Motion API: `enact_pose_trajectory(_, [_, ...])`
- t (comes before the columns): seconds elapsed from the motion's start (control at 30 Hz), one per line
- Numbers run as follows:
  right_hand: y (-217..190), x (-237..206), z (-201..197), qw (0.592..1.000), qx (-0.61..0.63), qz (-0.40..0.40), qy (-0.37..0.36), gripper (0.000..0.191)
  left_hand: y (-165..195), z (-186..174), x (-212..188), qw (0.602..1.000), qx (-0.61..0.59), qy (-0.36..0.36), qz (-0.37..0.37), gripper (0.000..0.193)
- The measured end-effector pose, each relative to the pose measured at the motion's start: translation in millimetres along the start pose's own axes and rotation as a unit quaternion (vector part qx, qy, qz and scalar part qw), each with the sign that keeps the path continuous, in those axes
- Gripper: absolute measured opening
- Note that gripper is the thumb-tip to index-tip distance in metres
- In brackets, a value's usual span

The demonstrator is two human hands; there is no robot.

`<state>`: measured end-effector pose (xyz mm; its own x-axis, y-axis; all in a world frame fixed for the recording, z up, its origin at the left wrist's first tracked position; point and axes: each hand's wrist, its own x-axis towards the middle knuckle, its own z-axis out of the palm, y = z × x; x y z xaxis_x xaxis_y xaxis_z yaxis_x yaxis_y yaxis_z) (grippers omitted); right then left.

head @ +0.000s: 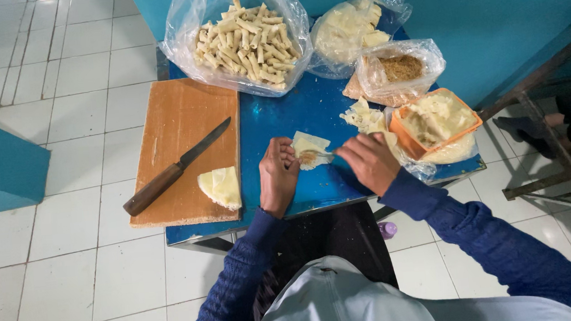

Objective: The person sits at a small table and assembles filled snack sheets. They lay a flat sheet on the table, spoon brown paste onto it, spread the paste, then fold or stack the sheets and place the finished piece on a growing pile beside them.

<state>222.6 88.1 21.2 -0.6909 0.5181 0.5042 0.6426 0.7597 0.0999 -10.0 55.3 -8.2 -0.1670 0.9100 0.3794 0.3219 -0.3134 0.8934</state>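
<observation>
At nine o'clock a knife [179, 167] lies on our cutting board [180, 114]. At centre, our left hand [278, 176] pins the pastry sheet [310, 145], fingers curled, while our right hand [369, 161] pinches a spoon [319, 155]; filling best stays small, centred.

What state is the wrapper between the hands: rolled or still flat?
Flat, not rolled. The pale wrapper lies spread on the blue table with brown filling exposed on it; left hand holds its edge, right hand beside it.
</observation>
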Motion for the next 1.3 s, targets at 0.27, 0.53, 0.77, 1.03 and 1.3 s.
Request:
enact_pose_trajectory(0.27, [106, -17, -22, 0.974, -0.123, 0.191, 0.004, 0.004, 1, -7, 1, 0.997, -0.015, -0.063, 0.032, 0.036])
enact_pose_trajectory(0.53, [115, 19, 6, 0.96, -0.219, 0.17, 0.043, 0.008, 1, -10, -1, 0.993, 0.046, -0.08, 0.069, 0.038])
enact_pose_trajectory(0.77, [-17, 7, 32, 0.985, 0.087, 0.148, 0.002, 0.016, -2, -10, -11, 0.989, 0.073, -0.085, 0.099, 0.034])
enact_pose_trajectory(1.03, [-33, 16, 29, 0.95, 0.206, 0.236, 0.017, 0.016, 1, -9, -11, 0.983, 0.118, -0.096, 0.106, 0.038])
enact_pose_trajectory(1.3, [-38, 19, 29, 0.946, 0.264, 0.184, 0.03, 0.024, 4, -10, -9, 0.98, 0.131, -0.099, 0.11, 0.04])
